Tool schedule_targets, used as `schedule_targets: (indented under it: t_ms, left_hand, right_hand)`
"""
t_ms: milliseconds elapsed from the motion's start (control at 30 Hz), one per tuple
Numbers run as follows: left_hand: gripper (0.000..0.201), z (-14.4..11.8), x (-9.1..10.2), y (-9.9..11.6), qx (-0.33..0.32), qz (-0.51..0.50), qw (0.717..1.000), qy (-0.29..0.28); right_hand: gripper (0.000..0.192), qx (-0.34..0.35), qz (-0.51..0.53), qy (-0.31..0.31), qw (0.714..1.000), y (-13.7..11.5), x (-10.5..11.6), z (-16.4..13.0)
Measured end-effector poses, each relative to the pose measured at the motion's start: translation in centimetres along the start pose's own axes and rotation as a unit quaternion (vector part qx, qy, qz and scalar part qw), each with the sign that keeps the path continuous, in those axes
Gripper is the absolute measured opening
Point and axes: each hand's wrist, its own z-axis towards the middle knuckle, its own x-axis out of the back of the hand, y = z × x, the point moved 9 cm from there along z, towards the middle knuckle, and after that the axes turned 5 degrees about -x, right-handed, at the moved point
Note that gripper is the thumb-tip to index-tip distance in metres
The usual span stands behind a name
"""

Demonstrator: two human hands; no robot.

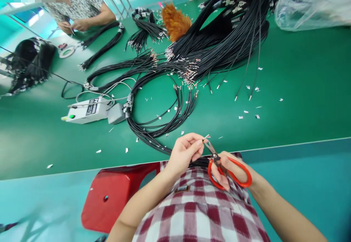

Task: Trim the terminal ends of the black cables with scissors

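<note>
Near the front edge of the table, my left hand (188,148) pinches the end of a black cable, whose thin light-coloured wires (207,136) stick out past the fingertips. My right hand (229,168) grips red-handled scissors (241,174), fingers through the loops. The narrow blades reach up to the cable end beside my left fingertips; whether they touch it I cannot tell. More black cables (204,162) lie over my lap below the hands. Left of them, a looped bundle of black cables (153,128) with bunched connectors rests on the green table.
A white box with a green button (87,111) stands on the left of the green table (301,99). Large cable bundles (219,44), an orange fluffy thing (175,22) and a plastic bag (312,7) lie farther back. Two co-workers' hands (79,24) work across the table. A red stool (109,198) stands below.
</note>
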Motion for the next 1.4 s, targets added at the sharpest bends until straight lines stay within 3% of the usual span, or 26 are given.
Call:
schedule_targets:
  t_ms: [367,767,1400]
  left_hand:
    - [0.026,-0.3,0.0,0.5,-0.032,-0.016,0.999,-0.005]
    - [0.028,-0.6,0.6,0.0,-0.013,-0.009,1.0,0.014]
    - [0.027,-0.8,0.7,0.0,-0.004,-0.017,1.0,0.02]
  right_hand:
    - [0.07,-0.013,0.113,-0.029,0.993,0.3,-0.2,1.3]
    - [0.068,-0.007,0.207,-0.111,0.972,0.3,-1.8,1.8]
    - [0.066,0.001,0.227,-0.138,0.964,0.9,-1.8,1.8]
